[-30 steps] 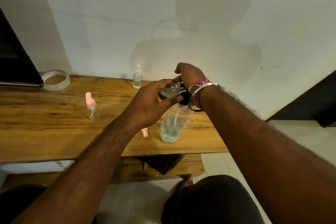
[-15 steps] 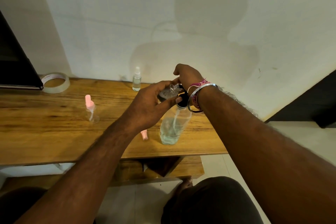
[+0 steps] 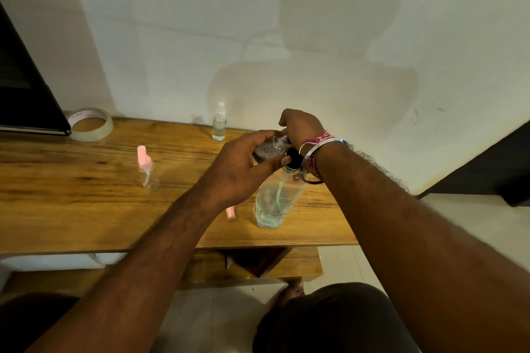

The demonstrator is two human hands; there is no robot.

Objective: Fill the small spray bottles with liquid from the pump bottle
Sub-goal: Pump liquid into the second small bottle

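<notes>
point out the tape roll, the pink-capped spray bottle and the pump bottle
tape roll (image 3: 106, 127): head view, on its outer band
pink-capped spray bottle (image 3: 149, 178): head view, on its clear body
pump bottle (image 3: 276, 203): head view, on its clear body

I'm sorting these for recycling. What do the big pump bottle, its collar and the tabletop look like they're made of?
The pump bottle looks like clear plastic: you see the dip tube and liquid through its wall; glass can't be excluded. Its collar is glossy black with a silvery ring, plastic or metal. The tabletop shows brown wood grain with a satin sheen, solid wood or laminate.
</notes>
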